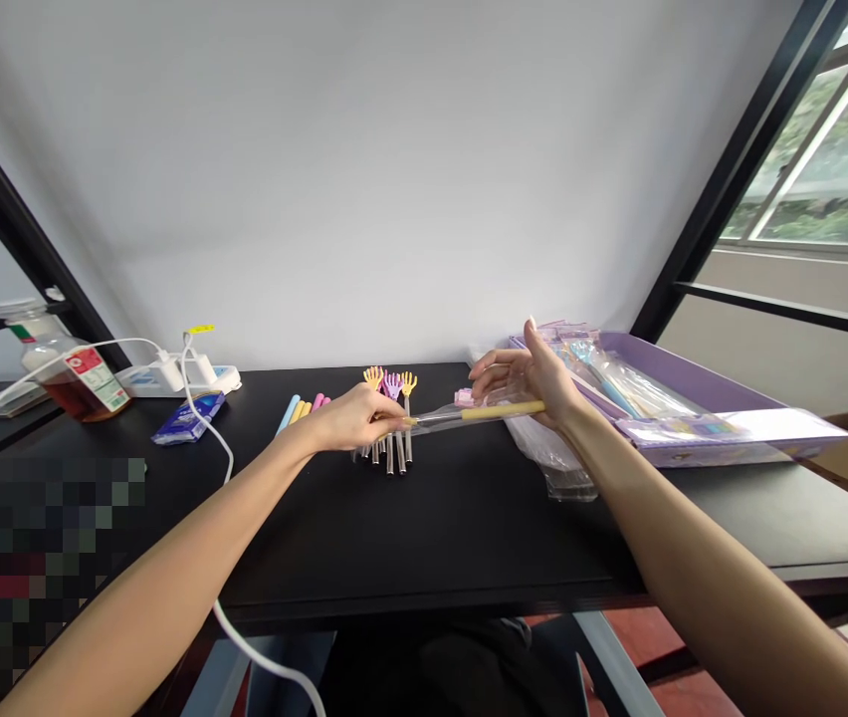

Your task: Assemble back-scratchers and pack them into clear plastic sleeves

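Note:
My left hand (pixel 360 416) is closed in a pinch on one end of a back scratcher with a yellow handle (pixel 503 409), partly inside a clear plastic sleeve (pixel 439 419). The handle's far end reaches the heel of my right hand (pixel 532 376), whose fingers are apart and thumb points up. Clear film lies against that palm. Behind and below my left hand lies a group of small hand-shaped scratcher heads (pixel 393 384) on metal rods. Blue, yellow and pink handles (pixel 305 409) lie to its left, partly covered by the hand.
At the right, a purple box (pixel 685 376) contains packaged scratchers; crumpled clear plastic (pixel 550 453) lies beside it. A bottle of dark liquid (pixel 70 363), a power strip (pixel 226 378), a blue packet (pixel 189 418) and a white cable (pixel 219 558) occupy the left side.

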The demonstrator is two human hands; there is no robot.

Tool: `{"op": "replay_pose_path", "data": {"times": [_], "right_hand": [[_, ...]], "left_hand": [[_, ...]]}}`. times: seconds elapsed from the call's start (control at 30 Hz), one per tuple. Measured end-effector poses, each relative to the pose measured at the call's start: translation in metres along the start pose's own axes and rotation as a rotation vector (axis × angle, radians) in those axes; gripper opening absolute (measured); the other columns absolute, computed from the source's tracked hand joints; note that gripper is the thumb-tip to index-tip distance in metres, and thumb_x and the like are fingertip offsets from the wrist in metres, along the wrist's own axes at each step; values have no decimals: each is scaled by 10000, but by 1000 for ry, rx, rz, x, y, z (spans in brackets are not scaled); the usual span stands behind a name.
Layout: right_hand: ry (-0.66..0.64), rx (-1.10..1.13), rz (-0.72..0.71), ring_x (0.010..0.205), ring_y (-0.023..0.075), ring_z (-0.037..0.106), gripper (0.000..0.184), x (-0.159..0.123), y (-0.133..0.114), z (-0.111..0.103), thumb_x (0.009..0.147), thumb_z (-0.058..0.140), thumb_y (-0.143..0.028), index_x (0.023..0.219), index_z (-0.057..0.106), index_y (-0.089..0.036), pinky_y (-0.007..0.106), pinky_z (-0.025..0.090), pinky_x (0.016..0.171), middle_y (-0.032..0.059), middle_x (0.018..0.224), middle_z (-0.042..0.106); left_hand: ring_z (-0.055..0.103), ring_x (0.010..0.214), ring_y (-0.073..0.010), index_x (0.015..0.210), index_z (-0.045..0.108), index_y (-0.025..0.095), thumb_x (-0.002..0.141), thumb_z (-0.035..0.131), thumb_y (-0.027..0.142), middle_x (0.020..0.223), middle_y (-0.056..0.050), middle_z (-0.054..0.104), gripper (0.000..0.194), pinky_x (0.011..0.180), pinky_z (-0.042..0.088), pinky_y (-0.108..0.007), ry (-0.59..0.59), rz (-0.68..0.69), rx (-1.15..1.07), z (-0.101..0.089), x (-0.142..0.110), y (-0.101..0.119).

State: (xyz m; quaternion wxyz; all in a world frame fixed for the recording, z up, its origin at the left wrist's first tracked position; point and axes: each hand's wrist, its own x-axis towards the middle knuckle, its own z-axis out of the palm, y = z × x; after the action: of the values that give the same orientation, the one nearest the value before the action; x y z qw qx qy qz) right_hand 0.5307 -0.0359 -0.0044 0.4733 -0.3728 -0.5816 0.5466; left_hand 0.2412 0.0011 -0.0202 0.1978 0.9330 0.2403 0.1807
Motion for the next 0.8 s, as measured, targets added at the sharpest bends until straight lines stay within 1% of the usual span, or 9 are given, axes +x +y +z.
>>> {"op": "replay_pose_path", "data": {"times": [0.17,0.3,0.43,0.5,0.6,0.7,0.8], "right_hand": [[32,-10,-10,650,270,696,943,0,0,1,755,238,-975,757,740,-176,370,544,663,137,709,734],[24,14,-22,657,270,696,930,0,0,1,772,268,-959,756,751,-165,372,547,663,142,717,733],[53,12,-33,641,257,683,933,1,1,-2,772,268,-959,752,748,-160,364,541,649,145,723,731],[57,5,-35,643,250,680,935,2,2,-3,773,265,-959,762,749,-159,353,535,649,139,722,728],[55,-8,-31,651,246,681,938,3,3,-1,782,251,-955,788,753,-162,338,525,650,130,717,724],[48,-13,-32,645,246,674,936,3,4,1,782,244,-955,793,752,-168,341,522,653,126,711,719],[72,-21,-37,655,250,665,941,3,4,0,774,234,-961,767,749,-174,353,530,672,128,714,710]], "left_hand": [[367,492,-89,820,759,141,972,539,327,532,30,480,325,540,302,-250,-21,-21,1,0,-1,5],[381,501,-93,839,769,137,971,541,312,540,21,506,317,549,313,-253,-16,-19,23,1,0,8],[387,511,-95,889,783,139,969,542,296,558,15,530,299,550,311,-255,10,5,32,-1,0,9],[363,498,-90,910,787,153,962,570,328,555,23,523,283,532,291,-255,55,-15,31,-5,-1,9],[335,481,-84,885,767,171,944,610,412,549,40,493,293,507,273,-248,110,-76,20,-13,-3,10],[336,474,-84,841,729,173,946,604,445,536,50,454,317,501,272,-245,83,-106,9,-16,-3,10],[330,479,-87,819,720,169,947,599,437,528,52,431,321,506,264,-249,78,-85,8,-12,-2,11]]}}
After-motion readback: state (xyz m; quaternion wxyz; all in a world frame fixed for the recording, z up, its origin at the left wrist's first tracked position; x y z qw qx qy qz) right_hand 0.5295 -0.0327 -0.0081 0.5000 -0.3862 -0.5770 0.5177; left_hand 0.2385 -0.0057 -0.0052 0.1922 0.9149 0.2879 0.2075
